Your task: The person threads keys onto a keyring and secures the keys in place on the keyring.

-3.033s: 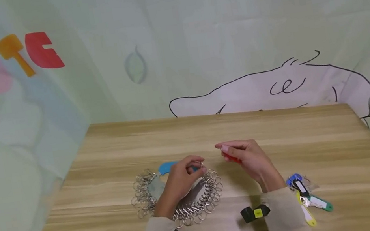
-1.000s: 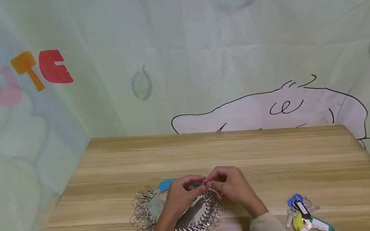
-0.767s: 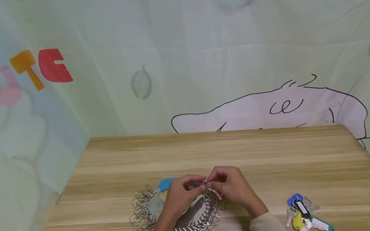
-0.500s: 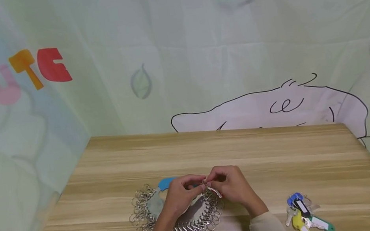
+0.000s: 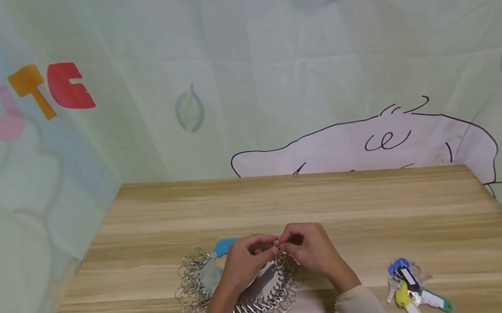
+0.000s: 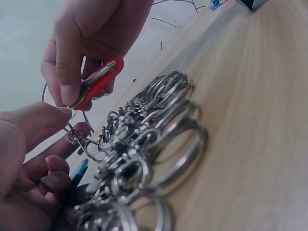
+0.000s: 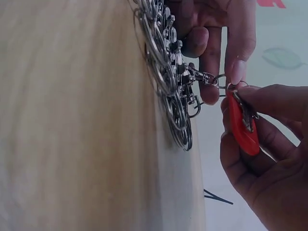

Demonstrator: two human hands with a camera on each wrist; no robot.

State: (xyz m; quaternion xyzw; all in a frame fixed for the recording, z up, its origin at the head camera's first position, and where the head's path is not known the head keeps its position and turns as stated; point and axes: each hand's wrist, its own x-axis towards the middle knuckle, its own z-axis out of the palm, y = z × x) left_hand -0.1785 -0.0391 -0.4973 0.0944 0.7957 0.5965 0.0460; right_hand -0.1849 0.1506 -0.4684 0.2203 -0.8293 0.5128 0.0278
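Note:
My left hand (image 5: 240,266) pinches a split ring (image 7: 221,79) between thumb and fingers. That ring hangs from a swivel clasp (image 6: 89,143) among the many clasps and rings (image 6: 183,144) fringing a round holder (image 5: 210,277). My right hand (image 5: 315,252) meets the left fingertips and grips a red key tag (image 7: 244,132). A silver key (image 7: 246,113) lies along the tag, and the tag's small ring touches the split ring at the fingertips. Whether the two are linked, I cannot tell. In the head view, the hands hide part of the holder and most of the tag.
To the right on the wooden table (image 5: 153,220) lies a bunch of keys with blue (image 5: 398,266), black (image 5: 408,279), yellow (image 5: 406,301) and green (image 5: 435,301) tags. A blue piece (image 5: 225,246) shows at the holder's far side. A printed cloth (image 5: 271,94) stands behind the table.
Three seconds ago the right hand held the red tag apart, to the right. It has since moved left to the left fingertips. In the last second the hands stay together, the tag tilting slightly.

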